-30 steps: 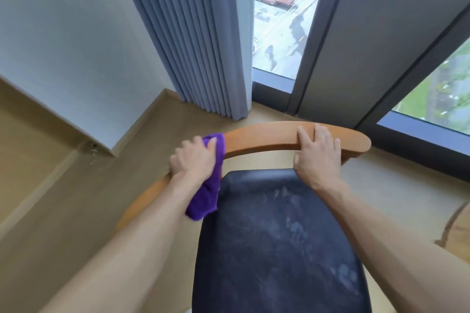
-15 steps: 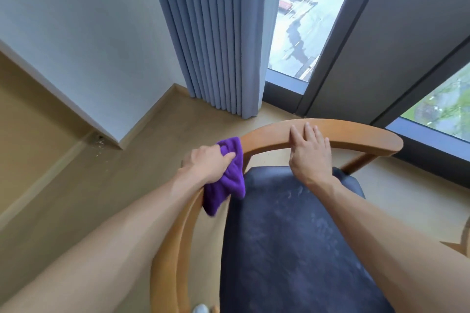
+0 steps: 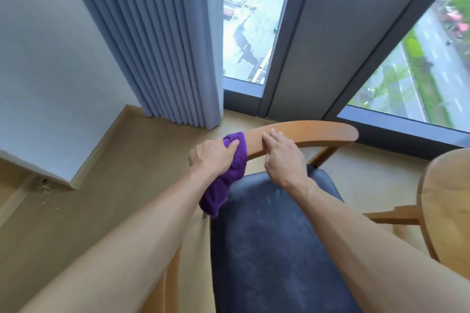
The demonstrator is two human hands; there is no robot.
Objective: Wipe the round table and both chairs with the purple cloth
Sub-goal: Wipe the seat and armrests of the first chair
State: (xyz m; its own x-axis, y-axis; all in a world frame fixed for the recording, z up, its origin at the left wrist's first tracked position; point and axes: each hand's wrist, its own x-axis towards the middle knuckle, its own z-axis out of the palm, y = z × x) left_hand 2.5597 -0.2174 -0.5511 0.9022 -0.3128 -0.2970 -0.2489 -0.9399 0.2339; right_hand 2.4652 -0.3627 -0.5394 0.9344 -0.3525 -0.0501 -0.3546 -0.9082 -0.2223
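Two bare hands work on a wooden chair seen from above. The left hand grips a bunched purple cloth, fingers curled round it, and presses it against the curved wooden backrest. Most of the cloth hangs below the fingers, its loose end dangling toward the near left corner of the seat. The right hand rests on the same rail just to the right of the cloth, fingers straight and close together, laid flat over the top edge as if steadying the chair.

Judging by this view, the job is partway through the chair. The cloth is on the rail, while the dark padded seat, below both wrists, shows pale dusty smears across most of its surface, so it looks not yet wiped. The stretch of rail beyond the right fingertips, out to its rounded end, cannot be judged clean or dirty. A pale round wooden table edges in at the far right, well apart from both hands; its condition cannot be told from the sliver shown. A second chair is not clearly in view.

Beyond the fingertips, a light wood floor runs to a floor-length window with dark frames, looking down on a wet street and greenery. Grey-blue pleated curtains hang to the left of the cloth, beside a white wall. Small bits of debris lie on the floor at the wall's corner.
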